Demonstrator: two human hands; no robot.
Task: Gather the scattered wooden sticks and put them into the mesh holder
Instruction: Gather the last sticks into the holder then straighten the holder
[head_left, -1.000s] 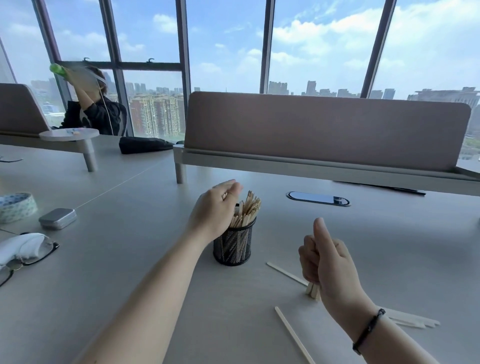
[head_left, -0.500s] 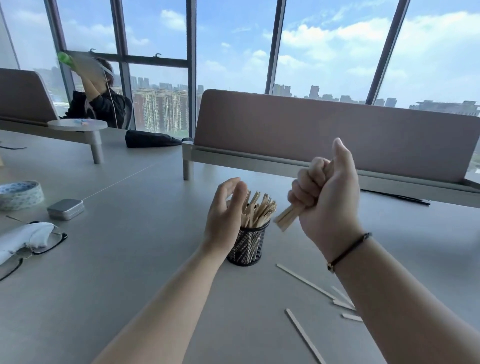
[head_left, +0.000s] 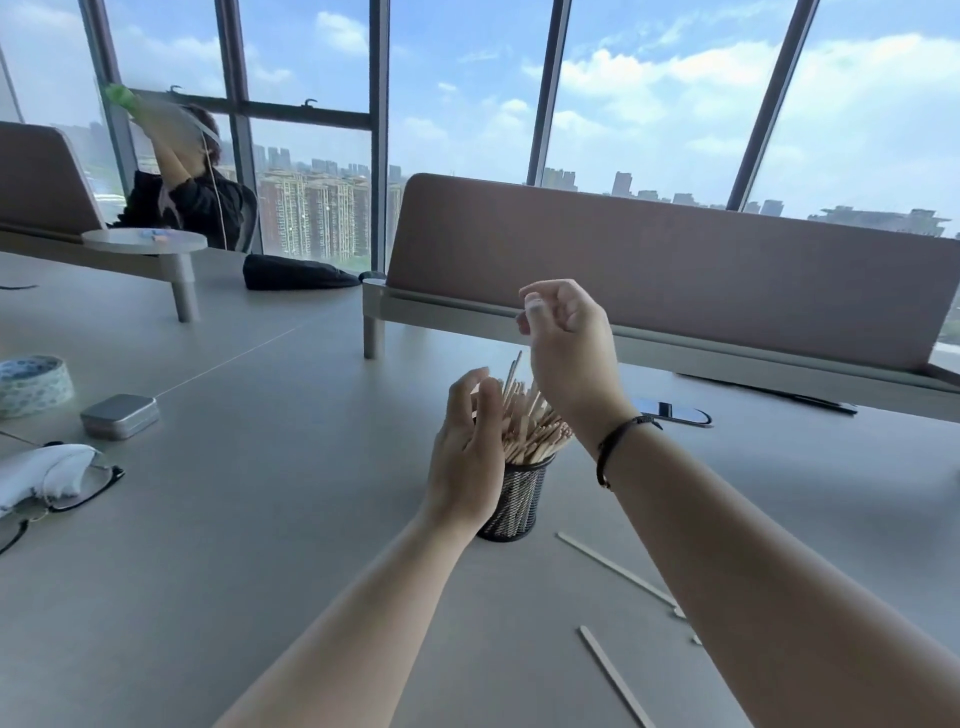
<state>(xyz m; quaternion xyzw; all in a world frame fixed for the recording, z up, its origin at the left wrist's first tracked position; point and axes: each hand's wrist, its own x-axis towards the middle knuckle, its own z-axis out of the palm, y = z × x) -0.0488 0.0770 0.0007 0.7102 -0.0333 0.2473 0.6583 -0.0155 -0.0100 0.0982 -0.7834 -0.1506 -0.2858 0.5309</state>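
Black wire mesh holder (head_left: 514, 501) sits center frame on the grey table (head_left: 260, 519), packed w/ a bunch of thin pale wooden sticks (head_left: 530, 426) fanning out the top. Left hand (head_left: 467, 457) is right up against the holder's left side, fingers loosely spread, nothing in it afaict. Right hand (head_left: 569, 343) hangs above the sticks, fingers curled but open, no stick in it; dark cord bracelet (head_left: 618, 441) on that wrist. Still loose on the table, lower right of frame: one long flat wooden stick (head_left: 615, 569) just right of the holder, another stick (head_left: 615, 675) nearer the bottom edge, plus a couple bits half hidden by the right forearm. Left side: small silver tin (head_left: 119, 415), patterned tape roll (head_left: 34, 384), black-rimmed glasses (head_left: 88, 486).
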